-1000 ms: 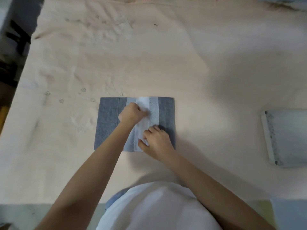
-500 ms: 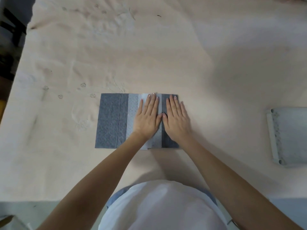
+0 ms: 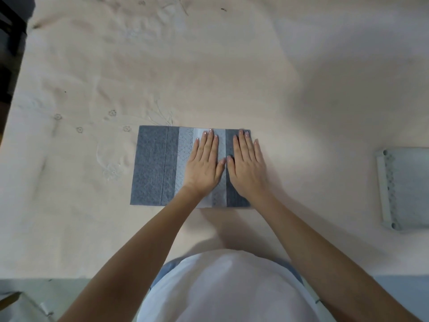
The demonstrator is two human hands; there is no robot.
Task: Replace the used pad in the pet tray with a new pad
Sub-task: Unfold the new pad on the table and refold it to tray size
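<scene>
A folded grey and pale-blue pad (image 3: 153, 168) lies flat on the cloth-covered table in front of me. My left hand (image 3: 204, 163) rests palm down on its middle strips, fingers straight and together. My right hand (image 3: 247, 166) lies flat on the pad's right dark strip, thumb tip close to the left thumb. Neither hand grips anything. The pale grey pet tray (image 3: 404, 189) sits at the right edge of the view, cut off by the frame.
The table is covered by a peach embroidered cloth (image 3: 232, 66), wrinkled at the left. Its front edge runs just before my body. A dark piece of furniture (image 3: 9, 31) stands past the left edge. A pale object (image 3: 25, 307) lies on the floor at lower left.
One second ago both hands were bunched on the pad's white middle strip. They have since spread flat on the pad, and stay pressed there now.
</scene>
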